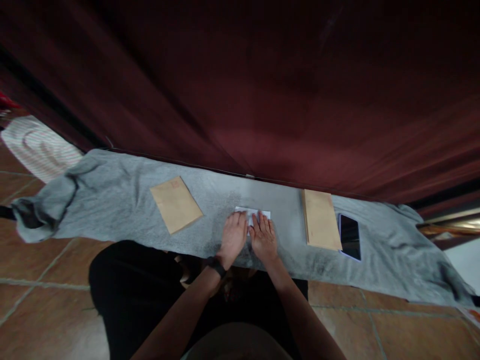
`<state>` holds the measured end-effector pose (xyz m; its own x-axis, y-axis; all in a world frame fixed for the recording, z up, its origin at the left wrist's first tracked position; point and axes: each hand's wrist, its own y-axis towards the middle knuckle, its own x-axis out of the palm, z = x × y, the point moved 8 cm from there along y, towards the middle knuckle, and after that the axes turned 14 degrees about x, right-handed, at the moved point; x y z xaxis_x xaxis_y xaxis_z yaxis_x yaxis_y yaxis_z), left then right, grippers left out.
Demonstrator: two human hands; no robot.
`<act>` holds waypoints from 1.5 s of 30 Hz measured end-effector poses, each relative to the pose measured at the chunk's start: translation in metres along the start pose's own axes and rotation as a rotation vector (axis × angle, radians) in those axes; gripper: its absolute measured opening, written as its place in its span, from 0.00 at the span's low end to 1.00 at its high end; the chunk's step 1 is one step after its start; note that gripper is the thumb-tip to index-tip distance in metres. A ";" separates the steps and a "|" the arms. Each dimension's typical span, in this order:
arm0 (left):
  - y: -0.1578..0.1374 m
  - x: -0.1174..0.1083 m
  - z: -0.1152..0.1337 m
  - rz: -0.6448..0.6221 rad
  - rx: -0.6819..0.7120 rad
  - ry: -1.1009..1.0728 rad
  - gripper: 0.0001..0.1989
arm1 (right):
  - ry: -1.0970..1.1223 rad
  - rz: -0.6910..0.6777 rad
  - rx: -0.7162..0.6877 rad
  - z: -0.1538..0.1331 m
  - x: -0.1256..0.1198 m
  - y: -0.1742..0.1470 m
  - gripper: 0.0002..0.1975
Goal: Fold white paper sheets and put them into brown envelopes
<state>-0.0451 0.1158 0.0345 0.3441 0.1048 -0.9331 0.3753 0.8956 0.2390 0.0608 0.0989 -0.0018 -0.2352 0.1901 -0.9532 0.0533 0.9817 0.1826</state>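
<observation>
Resting unclenched, left grip [234, 232] and right grip [263, 237] touch white paper [249, 215]. An envelope [176, 204] lies left of them, an envelope stack [322, 219] right.

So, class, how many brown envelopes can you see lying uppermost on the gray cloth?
2: one brown envelope lies left of the left hand; a second envelope tops the stack right of the right hand, beside the smartphone. Others may be hidden beneath.
</observation>
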 end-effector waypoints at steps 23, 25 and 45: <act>0.003 0.038 0.003 -0.103 0.126 0.028 0.30 | -0.033 0.028 0.087 0.034 -0.003 0.009 0.28; 0.002 0.036 0.001 -0.099 0.108 0.039 0.30 | -0.042 0.022 0.091 0.041 -0.004 0.010 0.28; -0.010 0.029 -0.015 -0.123 0.104 0.113 0.29 | 0.137 -0.075 -0.171 -0.021 0.000 -0.004 0.26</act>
<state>-0.0518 0.1160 0.0009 0.1932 0.0502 -0.9799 0.4972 0.8559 0.1419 0.0406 0.0953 0.0029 -0.3627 0.1044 -0.9260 -0.1314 0.9781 0.1617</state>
